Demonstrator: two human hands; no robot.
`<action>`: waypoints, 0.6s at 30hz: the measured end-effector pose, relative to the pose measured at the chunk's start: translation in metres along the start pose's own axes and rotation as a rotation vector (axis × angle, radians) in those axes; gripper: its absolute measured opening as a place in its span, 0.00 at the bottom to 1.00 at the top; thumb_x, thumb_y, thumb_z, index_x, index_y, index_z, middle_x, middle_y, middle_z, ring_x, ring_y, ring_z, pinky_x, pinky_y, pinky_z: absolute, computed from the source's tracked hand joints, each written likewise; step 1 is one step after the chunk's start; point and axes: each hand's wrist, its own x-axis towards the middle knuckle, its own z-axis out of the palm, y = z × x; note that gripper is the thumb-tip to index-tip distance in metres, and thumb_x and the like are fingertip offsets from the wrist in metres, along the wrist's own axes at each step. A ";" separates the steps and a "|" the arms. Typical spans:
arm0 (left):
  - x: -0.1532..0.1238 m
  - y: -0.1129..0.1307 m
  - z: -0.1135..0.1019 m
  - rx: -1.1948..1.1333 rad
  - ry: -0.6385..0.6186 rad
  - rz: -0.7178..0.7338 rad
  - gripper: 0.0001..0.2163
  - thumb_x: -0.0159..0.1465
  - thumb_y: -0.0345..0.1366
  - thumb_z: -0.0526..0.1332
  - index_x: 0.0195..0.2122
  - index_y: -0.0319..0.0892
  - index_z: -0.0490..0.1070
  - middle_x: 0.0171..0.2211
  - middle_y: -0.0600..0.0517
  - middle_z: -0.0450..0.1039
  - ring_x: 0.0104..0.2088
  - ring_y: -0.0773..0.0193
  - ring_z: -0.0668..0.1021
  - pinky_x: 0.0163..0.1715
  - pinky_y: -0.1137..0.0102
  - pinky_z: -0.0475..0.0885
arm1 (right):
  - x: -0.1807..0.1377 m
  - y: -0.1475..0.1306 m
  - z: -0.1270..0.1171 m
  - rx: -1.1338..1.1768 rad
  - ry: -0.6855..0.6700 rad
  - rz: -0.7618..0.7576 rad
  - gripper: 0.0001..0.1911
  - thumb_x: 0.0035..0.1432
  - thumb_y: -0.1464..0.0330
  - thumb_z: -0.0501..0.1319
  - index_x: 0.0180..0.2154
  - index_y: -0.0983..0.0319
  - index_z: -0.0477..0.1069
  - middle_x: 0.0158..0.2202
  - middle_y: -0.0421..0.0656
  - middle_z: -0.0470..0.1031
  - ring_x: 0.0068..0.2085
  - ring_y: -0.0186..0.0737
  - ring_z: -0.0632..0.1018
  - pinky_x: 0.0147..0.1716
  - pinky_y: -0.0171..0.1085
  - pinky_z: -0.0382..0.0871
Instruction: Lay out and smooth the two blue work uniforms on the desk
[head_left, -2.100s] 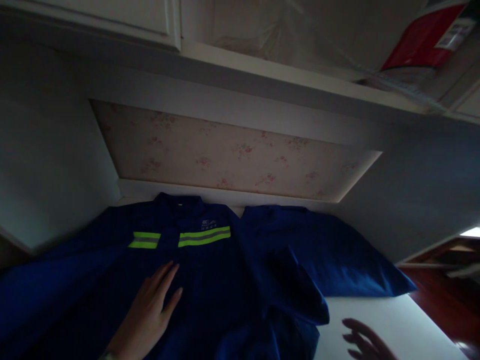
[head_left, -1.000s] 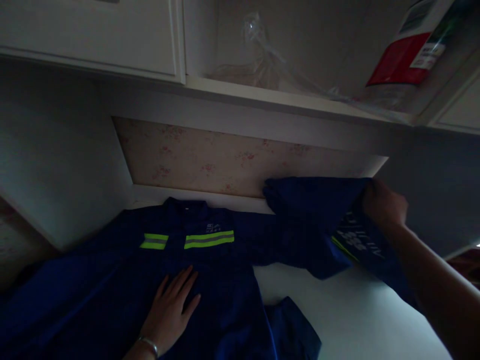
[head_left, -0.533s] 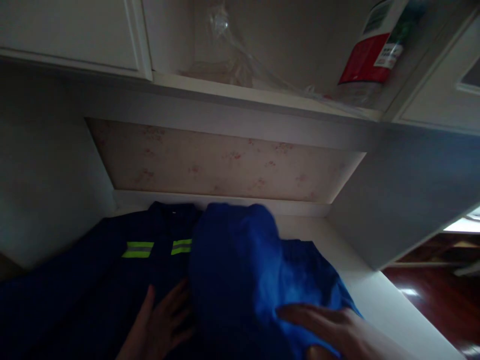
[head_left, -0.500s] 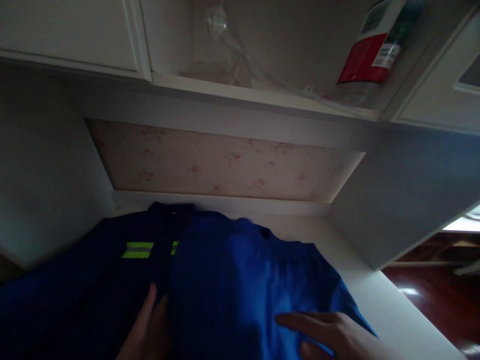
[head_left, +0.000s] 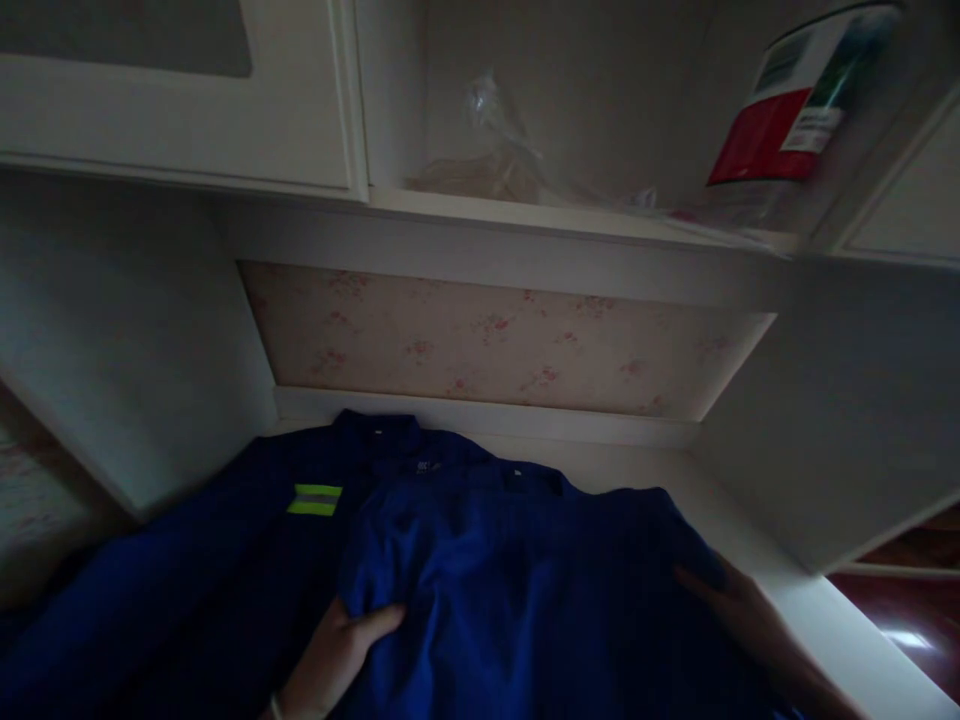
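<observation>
A dark blue work jacket [head_left: 495, 590] with a yellow-green reflective stripe [head_left: 315, 499] lies spread on a white desktop [head_left: 847, 640]. Its right half is folded over the front and hides most of the stripe. My left hand [head_left: 337, 655] grips the left edge of that folded layer, thumb on top. My right hand [head_left: 742, 625] lies flat with fingers spread on the right edge of the cloth, near the desk's side. The scene is dim.
A floral back panel [head_left: 487, 345] and white side walls close in the desk nook. On the shelf above lie a clear plastic bag [head_left: 510, 160] and a red and white package [head_left: 787, 130]. A cabinet door [head_left: 172, 100] is at upper left. Dark red floor [head_left: 907, 620] shows at right.
My right hand lifted the jacket's right side and swung it leftward over the front. It now lies flat over the stripe, and both hands rest on its edges.
</observation>
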 end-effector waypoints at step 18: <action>0.013 0.062 -0.235 0.212 0.421 0.156 0.25 0.54 0.57 0.64 0.47 0.47 0.77 0.46 0.49 0.80 0.53 0.46 0.76 0.58 0.52 0.68 | 0.021 -0.162 0.202 0.211 -0.141 -0.321 0.21 0.56 0.53 0.62 0.45 0.59 0.77 0.46 0.45 0.80 0.53 0.50 0.76 0.58 0.49 0.64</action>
